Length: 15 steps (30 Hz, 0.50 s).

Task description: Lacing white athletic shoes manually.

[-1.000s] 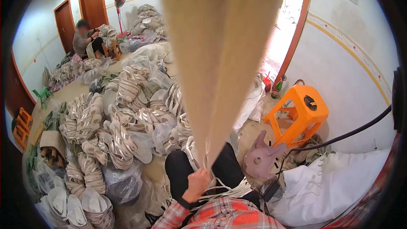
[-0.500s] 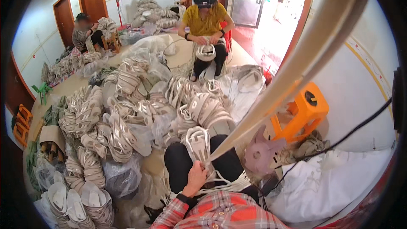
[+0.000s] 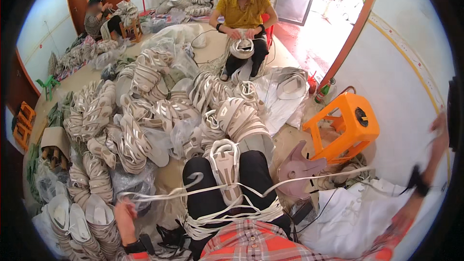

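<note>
A beige and white shoe upper [image 3: 225, 166] rests between my knees, toe end toward me. Across it runs a cream shoelace [image 3: 290, 180], stretched loosely from left to right with a curl on its left part. My left hand [image 3: 126, 218], low on the left, is closed on the lace's left part. My right hand [image 3: 439, 128] is raised far out to the right near the wall; motion smears its fingers. The lace's right end hangs in the air well short of that hand. A bundle of more laces [image 3: 234, 220] lies over my lap.
Stacks of shoe uppers [image 3: 140, 130] cover the floor ahead and left. An orange stool [image 3: 345, 125] and white sacks [image 3: 372, 208] stand at my right. Facing me, a person in a yellow top [image 3: 244, 12] works on an upper; two others sit farther back.
My left hand has left the upper and swung out left. The lace, earlier pulled up close to the camera, has dropped across my lap. My right hand has come into view at the right.
</note>
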Motion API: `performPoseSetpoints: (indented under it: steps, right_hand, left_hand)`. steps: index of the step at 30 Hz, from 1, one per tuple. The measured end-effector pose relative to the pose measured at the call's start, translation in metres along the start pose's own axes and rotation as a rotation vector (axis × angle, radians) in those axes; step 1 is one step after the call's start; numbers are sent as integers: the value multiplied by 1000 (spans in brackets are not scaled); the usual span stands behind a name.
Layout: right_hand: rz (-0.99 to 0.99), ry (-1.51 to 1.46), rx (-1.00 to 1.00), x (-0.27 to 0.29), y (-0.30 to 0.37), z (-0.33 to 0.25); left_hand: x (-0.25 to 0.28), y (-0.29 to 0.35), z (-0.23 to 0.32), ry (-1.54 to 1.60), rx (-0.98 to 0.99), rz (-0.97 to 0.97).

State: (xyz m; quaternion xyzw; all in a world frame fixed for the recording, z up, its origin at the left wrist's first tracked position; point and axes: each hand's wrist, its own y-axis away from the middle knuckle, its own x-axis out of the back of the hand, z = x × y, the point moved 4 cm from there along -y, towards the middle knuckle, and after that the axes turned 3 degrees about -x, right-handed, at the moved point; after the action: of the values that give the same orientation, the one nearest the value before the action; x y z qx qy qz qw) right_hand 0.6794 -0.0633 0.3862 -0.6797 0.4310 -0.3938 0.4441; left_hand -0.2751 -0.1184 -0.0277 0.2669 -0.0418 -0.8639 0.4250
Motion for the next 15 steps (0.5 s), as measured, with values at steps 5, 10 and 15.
performPoseSetpoints:
  steps: [5,10,15]
  right_hand:
    - [-1097,-244,-458,-299,344,-133]
    - [-1287,-396,-167,-384,472,-279]
    - [-1445,-328,-145,-372,477,-297]
  left_hand:
    - [-124,43,-62,-1155,-685,-256]
    - [-309,110,-164,-969,-30,-994]
    - [-306,102,-177,-949,113,-1101]
